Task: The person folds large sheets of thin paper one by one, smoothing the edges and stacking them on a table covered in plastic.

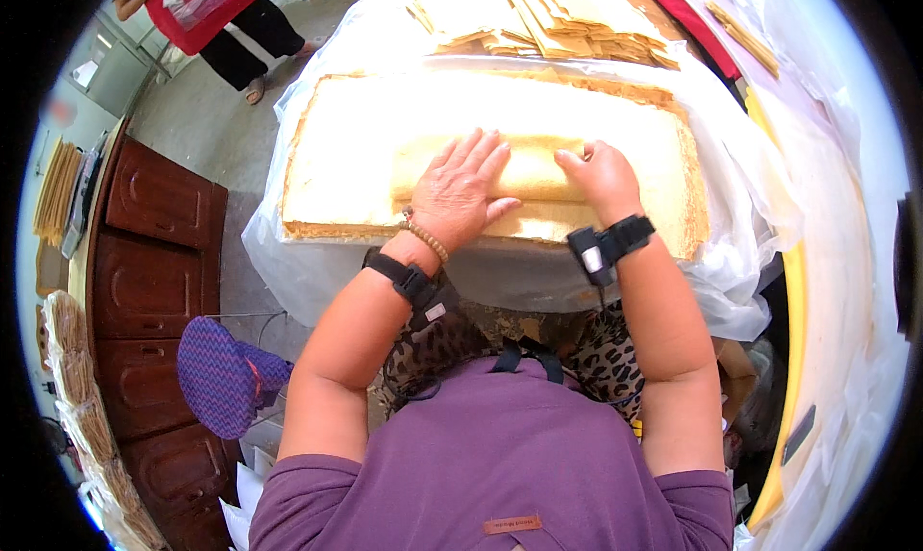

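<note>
A large stack of thin yellow sheets (336, 157) with rough, darker edges lies in front of me, its top washed out by bright light. On it is a deeper yellow sheet (540, 178) that looks folded over or rolled into a long band. My left hand (460, 187) lies flat on the left part of this band, fingers spread. At the band's right end, my right hand (606, 174) is closed, thumb and fingers pinched on the sheet's edge. Its other fingertips are curled out of sight.
Loose yellow pieces (548, 22) are piled beyond the stack. Clear plastic sheeting (317, 272) hangs around the table. A purple patterned seat (216, 378) and dark wooden cabinets (154, 282) are on the left. Another person (260, 32) stands far left, holding something red.
</note>
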Available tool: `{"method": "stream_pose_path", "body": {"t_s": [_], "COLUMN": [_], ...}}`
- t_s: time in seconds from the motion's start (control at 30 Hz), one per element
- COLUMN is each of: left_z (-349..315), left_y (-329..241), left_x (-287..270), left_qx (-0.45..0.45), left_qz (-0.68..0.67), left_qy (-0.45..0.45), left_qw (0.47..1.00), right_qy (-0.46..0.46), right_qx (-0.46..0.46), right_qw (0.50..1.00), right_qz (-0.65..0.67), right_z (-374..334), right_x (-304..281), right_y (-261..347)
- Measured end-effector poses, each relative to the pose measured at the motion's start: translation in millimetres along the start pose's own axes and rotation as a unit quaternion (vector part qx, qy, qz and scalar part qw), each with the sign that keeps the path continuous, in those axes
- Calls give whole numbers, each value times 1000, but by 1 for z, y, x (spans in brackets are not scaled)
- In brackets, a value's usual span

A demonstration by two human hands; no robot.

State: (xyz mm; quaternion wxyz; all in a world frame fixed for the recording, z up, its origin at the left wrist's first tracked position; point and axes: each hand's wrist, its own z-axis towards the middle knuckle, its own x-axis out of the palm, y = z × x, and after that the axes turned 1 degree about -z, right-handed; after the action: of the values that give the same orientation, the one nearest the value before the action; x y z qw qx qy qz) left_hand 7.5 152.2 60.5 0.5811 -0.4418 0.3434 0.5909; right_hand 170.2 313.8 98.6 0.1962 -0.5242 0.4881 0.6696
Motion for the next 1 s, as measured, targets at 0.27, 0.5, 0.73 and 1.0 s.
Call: {"method": "stream_pose_path", "body": {"t_s": [0.27, 0.5, 0.73, 1.0], "left_z": [1, -14, -18, 32], "left_y": [5, 31, 62, 77], "left_x": [-2, -10, -30, -54], "left_qx": [10, -38, 36, -25], "left_qz": [-2, 30, 43, -133], "left_qy": [56, 96, 141, -74], "left_qw": [998, 994, 988, 988], "right_qy": [-65, -15, 11, -137], "right_qx": [-318, -261, -268, -230], "right_qw": [932, 948, 957, 962], "right_qz": [-164, -181, -107, -47], "right_z": [-17, -20, -11, 26], "right_x": [55, 53, 45, -36], "right_y": [15, 18, 9, -151]}}
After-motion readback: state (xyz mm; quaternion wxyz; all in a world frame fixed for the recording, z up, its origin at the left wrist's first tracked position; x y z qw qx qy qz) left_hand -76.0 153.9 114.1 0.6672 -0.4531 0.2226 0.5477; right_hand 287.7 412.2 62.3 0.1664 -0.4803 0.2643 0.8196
